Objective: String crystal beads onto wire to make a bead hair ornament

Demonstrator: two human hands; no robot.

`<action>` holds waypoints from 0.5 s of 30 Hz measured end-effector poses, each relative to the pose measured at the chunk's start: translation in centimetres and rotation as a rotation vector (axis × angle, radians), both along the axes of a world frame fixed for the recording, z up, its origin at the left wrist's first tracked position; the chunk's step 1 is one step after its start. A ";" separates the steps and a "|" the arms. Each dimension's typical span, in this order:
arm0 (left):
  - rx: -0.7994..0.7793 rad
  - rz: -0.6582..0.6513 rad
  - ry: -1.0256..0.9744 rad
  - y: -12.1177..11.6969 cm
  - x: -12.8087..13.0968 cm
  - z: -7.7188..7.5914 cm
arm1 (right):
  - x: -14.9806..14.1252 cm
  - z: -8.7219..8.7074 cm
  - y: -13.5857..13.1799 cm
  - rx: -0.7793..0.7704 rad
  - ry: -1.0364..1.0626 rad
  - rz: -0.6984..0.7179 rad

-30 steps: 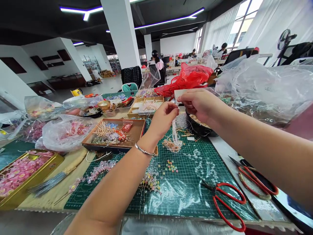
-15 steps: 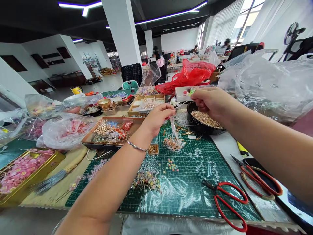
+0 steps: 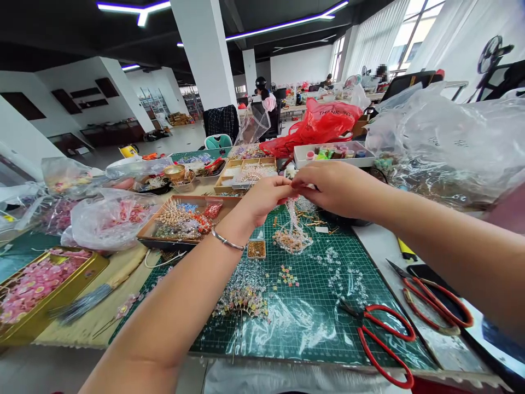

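My left hand (image 3: 271, 196), with a silver bangle at the wrist, is closed in a pinch above the cutting mat. Strands of clear beads (image 3: 292, 213) hang beneath its fingertips, reaching down to a heap of peach and clear beads (image 3: 292, 241) on the mat. My right hand (image 3: 324, 183) meets the left fingertips, its thumb and fingers pinched together; what they hold is too small to make out. Nearer to me lies a beaded hair ornament (image 3: 246, 303) with yellow, pink and clear beads. Loose square beads (image 3: 289, 276) and clear beads (image 3: 353, 282) are scattered beside it.
Red-handled pliers (image 3: 388, 334) lie at the mat's front right, with red-handled scissors (image 3: 435, 298) beyond. A box of beads (image 3: 141, 241) and a small bead case (image 3: 256, 249) stand left of centre. Plastic bags (image 3: 451, 131) crowd the right. People sit at far tables.
My right hand has moved left and slightly down, from above the black bowl to my left fingertips. My left hand has stayed almost in place, with the strands still hanging below.
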State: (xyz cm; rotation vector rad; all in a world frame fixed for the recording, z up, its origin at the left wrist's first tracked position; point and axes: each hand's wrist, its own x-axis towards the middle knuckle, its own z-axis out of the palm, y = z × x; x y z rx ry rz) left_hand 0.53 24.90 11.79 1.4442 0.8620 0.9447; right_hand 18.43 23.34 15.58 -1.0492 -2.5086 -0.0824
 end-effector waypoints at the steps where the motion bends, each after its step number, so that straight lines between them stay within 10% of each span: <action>1: -0.012 -0.020 0.001 0.0 0.0 0.0 | 0.1 -0.3 0.3 -0.001 -0.031 -0.015; 15: -0.005 -0.105 0.036 0.1 -0.5 0.1 | 1.2 0.4 2.0 -0.363 0.131 -0.174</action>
